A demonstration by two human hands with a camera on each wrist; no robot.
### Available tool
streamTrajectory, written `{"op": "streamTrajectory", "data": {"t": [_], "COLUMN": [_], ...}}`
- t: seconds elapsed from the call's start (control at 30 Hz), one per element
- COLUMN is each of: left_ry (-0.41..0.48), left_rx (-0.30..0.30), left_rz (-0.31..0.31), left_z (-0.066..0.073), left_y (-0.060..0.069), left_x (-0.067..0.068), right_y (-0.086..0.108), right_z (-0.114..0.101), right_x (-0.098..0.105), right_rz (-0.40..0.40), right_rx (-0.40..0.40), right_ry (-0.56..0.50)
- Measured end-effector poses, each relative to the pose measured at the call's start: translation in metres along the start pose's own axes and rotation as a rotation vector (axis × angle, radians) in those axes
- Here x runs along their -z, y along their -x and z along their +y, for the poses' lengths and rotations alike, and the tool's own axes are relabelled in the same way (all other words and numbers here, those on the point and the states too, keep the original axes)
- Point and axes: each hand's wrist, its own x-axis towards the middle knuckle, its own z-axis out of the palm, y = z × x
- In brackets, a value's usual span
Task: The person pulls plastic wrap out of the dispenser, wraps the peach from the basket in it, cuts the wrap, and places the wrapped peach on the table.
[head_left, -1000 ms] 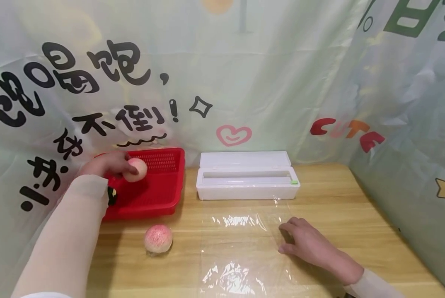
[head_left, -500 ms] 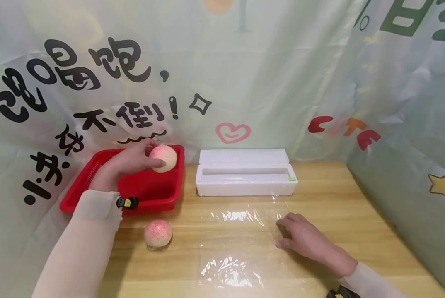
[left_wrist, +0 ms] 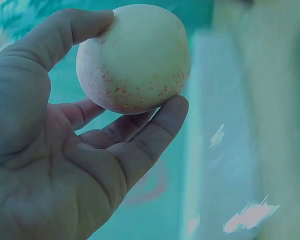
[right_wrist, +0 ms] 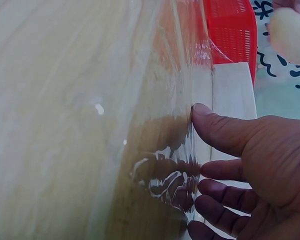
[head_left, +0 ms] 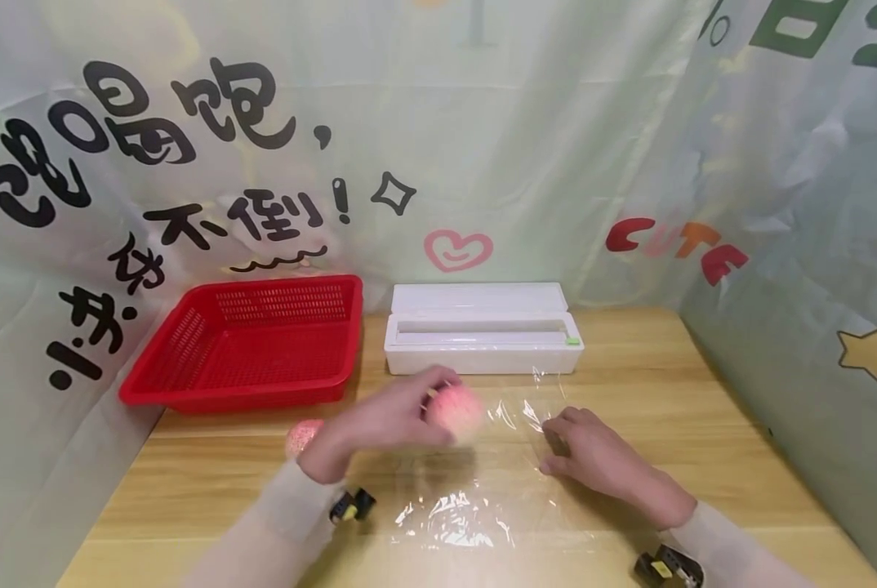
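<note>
In the head view my left hand [head_left: 394, 412] grips a pink-and-cream peach [head_left: 456, 413] over the sheet of clear plastic wrap [head_left: 460, 518]. The left wrist view shows thumb and fingertips around this peach [left_wrist: 135, 60]. A second peach [head_left: 303, 434] sits on the table, partly hidden by my left hand and wrist. At the wrap's right side is my right hand [head_left: 593, 457], thumb and fingers apart. Seen from the right wrist, its thumb and fingertips touch the edge of the wrap [right_wrist: 165, 175]; the fingers are loosely bent.
A white plastic-wrap dispenser box [head_left: 483, 360] stands behind the wrap with its lid up. To its left is a red basket [head_left: 262, 396]. The wooden table [head_left: 703, 425] meets a printed cloth backdrop [head_left: 541, 163] at the back and sides.
My left hand has carried the peach out of the red basket, rightward and nearer, to above the plastic wrap. My right hand has stayed nearly still at the wrap's edge.
</note>
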Motion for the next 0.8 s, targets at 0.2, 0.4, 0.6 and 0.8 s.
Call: {"op": "streamTrajectory", "data": {"t": [0.2,0.4,0.6,0.8], "left_ry": [-0.067,-0.110,-0.134,-0.074], "left_rx": [-0.049,-0.043,-0.017,-0.033], "left_rz": [-0.112,-0.158,-0.151,-0.146], "left_z": [-0.003,-0.005,-0.009,-0.015], "left_y": [-0.009,-0.010,-0.009,-0.007], "left_x": [-0.060,-0.085,-0.090,-0.096], "right_y": [-0.003,-0.002,-0.002,0.000], "right_z": [0.000,0.001,0.001,-0.001], "right_x": [-0.001,-0.002,0.000,0.001], "right_rz": [-0.005,-0.002,-0.003,-0.016], "right_rx": [-0.009,-0.008,-0.011,-0.022], "right_ry": [-0.003,-0.011,-0.013,-0.025]}}
